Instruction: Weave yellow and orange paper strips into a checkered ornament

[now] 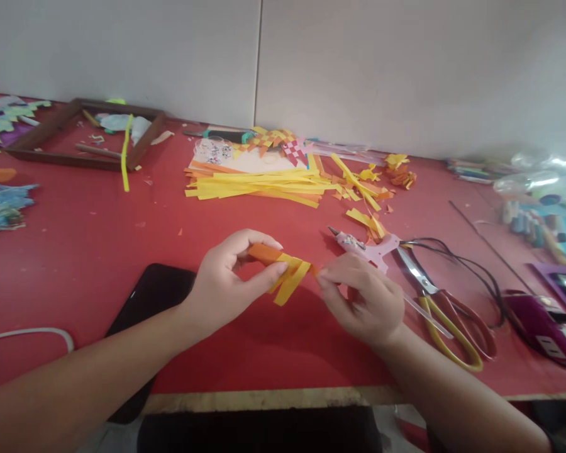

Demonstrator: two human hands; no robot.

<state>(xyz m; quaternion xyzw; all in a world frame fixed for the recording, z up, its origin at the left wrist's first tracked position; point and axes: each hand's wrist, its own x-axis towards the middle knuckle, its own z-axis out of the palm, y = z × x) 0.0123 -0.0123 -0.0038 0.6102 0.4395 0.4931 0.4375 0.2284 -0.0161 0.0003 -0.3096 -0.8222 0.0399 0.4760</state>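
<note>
1. Folded paper piece point(290, 272), orange and yellow: held up between the two hands over the near-middle part of the red counter point(259, 352).
2. Long axis runs roughly left to right, dipping a bit to the right. Solid orange end points left, yellow folds in the middle, narrow orange end points right, into the right fingertips.
3. Two yellow strip ends stick out of the middle, angled down and left, toward the wearer.
4. Left end of the piece partly covered by left thumb and fingers; tip of the narrow orange end lost in the right pinch. Exact folding hard to make out, soft focus.
5. Left hand point(229, 274): grasping the piece, thumb along the near side, fingers behind. Forearm comes in from lower left.
6. Right hand point(370, 299): pinching the narrow orange end between thumb and index, other fingers curled in. Forearm comes in from lower right.
7. Black phone point(146, 299): left forearm crosses it, middle hidden.
8. Pink glue gun point(384, 250): partly behind right hand, nozzle pointing up-left. Scissors point(427, 284) just right of it.
9. White cable point(38, 329) cut off at left edge; purple device point(531, 314) at right blurred, type unclear.
10. Yellow and orange strips point(259, 184) lie beyond the hands, lengthwise left-right.
</note>
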